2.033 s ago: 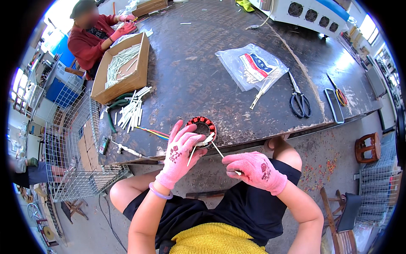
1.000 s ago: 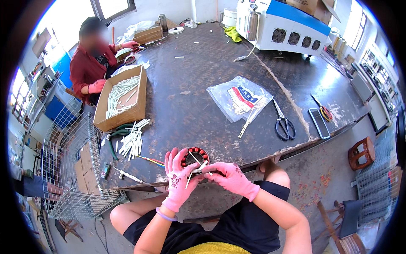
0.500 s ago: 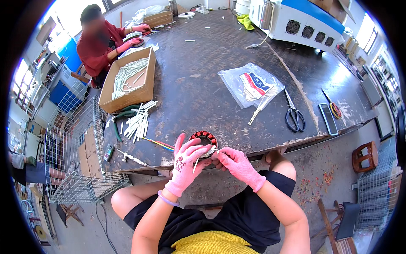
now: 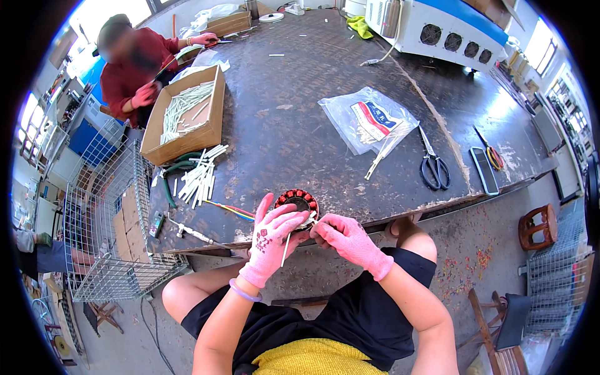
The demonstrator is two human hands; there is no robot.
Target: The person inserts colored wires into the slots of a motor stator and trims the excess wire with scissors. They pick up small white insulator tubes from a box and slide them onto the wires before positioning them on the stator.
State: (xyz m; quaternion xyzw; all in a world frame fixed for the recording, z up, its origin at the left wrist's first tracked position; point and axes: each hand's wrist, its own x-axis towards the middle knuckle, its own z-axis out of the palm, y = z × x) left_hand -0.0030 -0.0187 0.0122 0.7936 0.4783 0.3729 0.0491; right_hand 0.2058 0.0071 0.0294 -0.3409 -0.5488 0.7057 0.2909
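Observation:
A round motor stator [image 4: 296, 199] with red coil windings sits at the table's front edge. My left hand [image 4: 270, 240], in a pink glove, wraps its near left side, with fingers lying over it. A thin white strip [image 4: 285, 250] sticks down from under those fingers. My right hand [image 4: 350, 242], also gloved in pink, pinches at the stator's near right rim. What its fingertips hold is too small to make out. Blue, yellow and red wires [image 4: 232, 210] run out to the left of the stator. The stator's near side is hidden by my fingers.
Left on the table lie white tubes [image 4: 201, 181], green-handled pliers [image 4: 169, 187] and a cardboard box [image 4: 215, 119] of more tubes. To the right are a plastic bag [image 4: 350, 125], black scissors [image 4: 434, 169] and a phone [image 4: 484, 170]. A co-worker [image 4: 134, 69] sits far left.
The co-worker has leaned back left, one gloved hand drawn away from the table toward the box's side. My hands stay at the stator, with only slight finger movement.

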